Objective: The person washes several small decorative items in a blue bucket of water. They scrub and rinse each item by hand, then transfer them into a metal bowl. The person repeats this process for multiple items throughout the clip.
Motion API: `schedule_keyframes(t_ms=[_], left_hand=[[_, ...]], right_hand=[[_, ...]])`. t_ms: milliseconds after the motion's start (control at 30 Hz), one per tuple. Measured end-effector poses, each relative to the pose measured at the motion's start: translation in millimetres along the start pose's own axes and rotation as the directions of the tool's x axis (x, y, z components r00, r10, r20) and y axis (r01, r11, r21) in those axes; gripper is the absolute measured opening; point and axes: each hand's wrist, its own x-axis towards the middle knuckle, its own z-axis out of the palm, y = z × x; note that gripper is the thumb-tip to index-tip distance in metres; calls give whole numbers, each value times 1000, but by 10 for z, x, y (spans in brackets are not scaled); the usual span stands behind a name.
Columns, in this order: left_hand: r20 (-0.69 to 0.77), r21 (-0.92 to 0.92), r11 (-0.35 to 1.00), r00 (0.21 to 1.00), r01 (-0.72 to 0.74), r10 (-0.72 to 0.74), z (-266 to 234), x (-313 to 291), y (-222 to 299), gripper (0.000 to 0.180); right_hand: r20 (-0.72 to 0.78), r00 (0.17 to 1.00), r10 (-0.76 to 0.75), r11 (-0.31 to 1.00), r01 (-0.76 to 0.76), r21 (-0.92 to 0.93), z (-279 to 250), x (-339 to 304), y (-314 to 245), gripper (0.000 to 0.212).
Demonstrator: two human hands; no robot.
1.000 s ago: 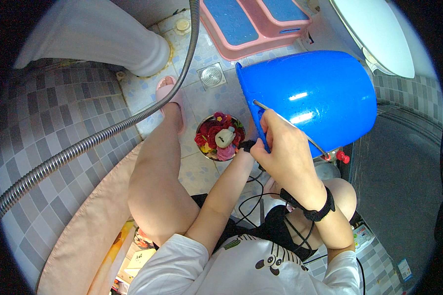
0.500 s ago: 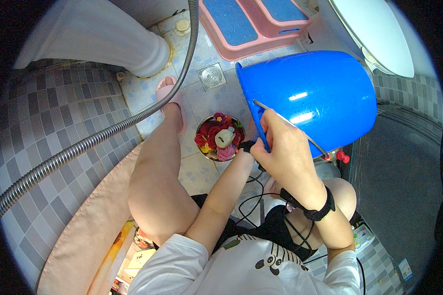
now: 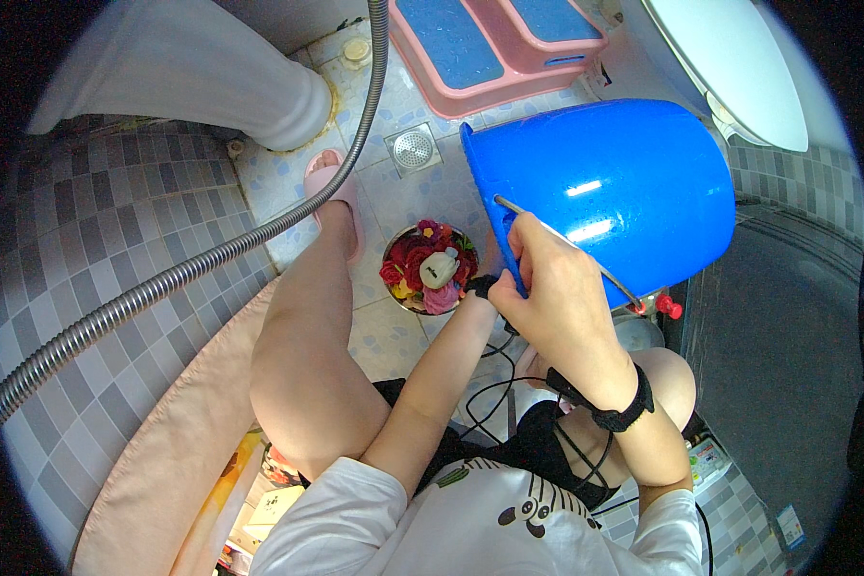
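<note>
A large blue bucket [image 3: 624,192] lies tipped on its side, its mouth facing left. My right hand [image 3: 552,274] is closed on the bucket's rim, with the wire handle passing beside the fingers. My left hand [image 3: 491,257] reaches to the bucket's mouth; the rim and my right hand hide its fingers. Just left of that wrist, a round bowl of artificial flowers [image 3: 417,257], red, pink and yellow, sits on the tiled floor. A small white bottle-like item [image 3: 439,270] rests on the flowers.
A metal shower hose [image 3: 250,228] crosses the view at left. Beyond are a floor drain [image 3: 414,149], a pink and blue step stool [image 3: 494,58] and a white toilet [image 3: 739,58]. A white pedestal [image 3: 202,72] stands far left. Black cables [image 3: 490,398] hang between my legs.
</note>
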Motion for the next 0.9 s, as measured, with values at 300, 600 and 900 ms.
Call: schedule_keyframes(t_ms=[300,600,900], left_hand=[[-12,5,1000,1000,-3,3,-29,-24,-2,53],[-24,9,1000,1000,-4,5,-52,13,-16,54],[-36,13,1000,999,-7,7,-78,3,-18,55]], right_hand=[[-1,1000,1,1000,-1,-2,-4,0,-7,23],[4,1000,14,1000,-14,4,-2,-8,0,23],[7,1000,11,1000,-11,7,-13,-8,-1,23]])
